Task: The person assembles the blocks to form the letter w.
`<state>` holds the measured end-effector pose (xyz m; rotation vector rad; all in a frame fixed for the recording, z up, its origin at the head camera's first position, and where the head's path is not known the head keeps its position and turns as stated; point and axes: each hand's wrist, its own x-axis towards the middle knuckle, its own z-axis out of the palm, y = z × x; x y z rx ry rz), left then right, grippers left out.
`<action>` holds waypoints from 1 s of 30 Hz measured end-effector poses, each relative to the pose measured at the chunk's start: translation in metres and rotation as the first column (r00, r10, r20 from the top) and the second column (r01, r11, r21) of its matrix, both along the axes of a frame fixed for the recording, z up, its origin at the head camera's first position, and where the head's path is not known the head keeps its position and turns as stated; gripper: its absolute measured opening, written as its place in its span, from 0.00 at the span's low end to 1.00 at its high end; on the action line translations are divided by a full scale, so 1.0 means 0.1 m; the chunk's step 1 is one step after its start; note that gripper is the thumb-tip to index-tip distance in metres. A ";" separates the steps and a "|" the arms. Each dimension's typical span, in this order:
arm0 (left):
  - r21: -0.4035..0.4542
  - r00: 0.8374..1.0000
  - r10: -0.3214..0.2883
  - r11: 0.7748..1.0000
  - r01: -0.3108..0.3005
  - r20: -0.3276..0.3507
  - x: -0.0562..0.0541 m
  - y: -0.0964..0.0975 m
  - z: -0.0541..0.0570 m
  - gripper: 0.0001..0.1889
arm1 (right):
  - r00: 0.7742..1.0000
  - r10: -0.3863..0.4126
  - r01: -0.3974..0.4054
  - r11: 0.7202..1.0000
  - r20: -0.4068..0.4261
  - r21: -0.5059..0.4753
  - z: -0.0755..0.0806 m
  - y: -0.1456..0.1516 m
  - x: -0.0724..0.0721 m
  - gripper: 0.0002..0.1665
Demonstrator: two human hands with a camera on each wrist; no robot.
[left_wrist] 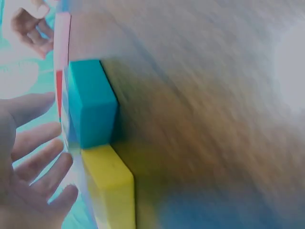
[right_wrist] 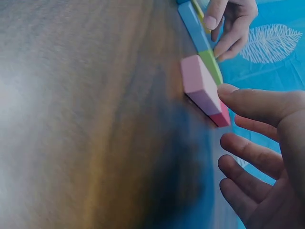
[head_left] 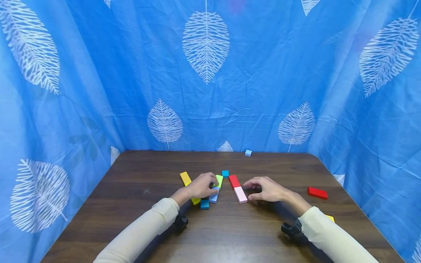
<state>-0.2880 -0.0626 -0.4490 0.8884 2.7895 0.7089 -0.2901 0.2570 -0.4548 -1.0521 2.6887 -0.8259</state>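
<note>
My left hand (head_left: pixel 201 185) hovers over a slanting group of blocks, fingers loosely bent and pinching nothing. Around it lie a yellow-orange block (head_left: pixel 185 178), a yellow block (left_wrist: pixel 110 186), a teal block (head_left: pixel 204 205), a light blue block (head_left: pixel 213 197) and a lime green block (head_left: pixel 219 181). The hand hides part of the group. A small teal block (head_left: pixel 225 174) sits at the top, beside the green one. To its right, a red block (head_left: pixel 234 180) and a pink block (head_left: pixel 241 195) lie end to end. My right hand (head_left: pixel 268 189) is beside these two, fingers spread, holding nothing.
On the right of the wooden table (head_left: pixel 230 233) lies another red block (head_left: pixel 317 193). A yellow block (head_left: pixel 330 218) is partly hidden by the right sleeve. A small light blue block (head_left: pixel 248 153) stands at the far edge, before a blue leaf-patterned curtain (head_left: pixel 256 73).
</note>
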 end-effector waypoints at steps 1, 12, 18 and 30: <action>0.006 1.000 0.008 1.000 -0.008 -0.008 0.01 0.02 0.00 0.18 | 1.000 -0.003 0.003 1.000 -0.005 0.005 0.02 0.01 0.00 0.28; 0.041 0.995 0.066 0.997 -0.064 -0.073 0.03 0.35 0.00 0.23 | 0.999 -0.052 0.052 0.999 -0.001 0.000 0.17 0.15 -0.16 0.28; 0.038 0.993 0.041 0.999 -0.037 -0.115 0.05 0.52 -0.01 0.23 | 0.995 -0.097 0.097 0.995 -0.023 0.014 0.28 0.21 -0.29 0.28; 0.025 0.991 0.018 1.000 -0.015 -0.131 0.02 0.76 -0.17 0.22 | 0.979 -0.206 0.206 0.979 -0.015 0.004 0.27 0.22 -0.60 0.29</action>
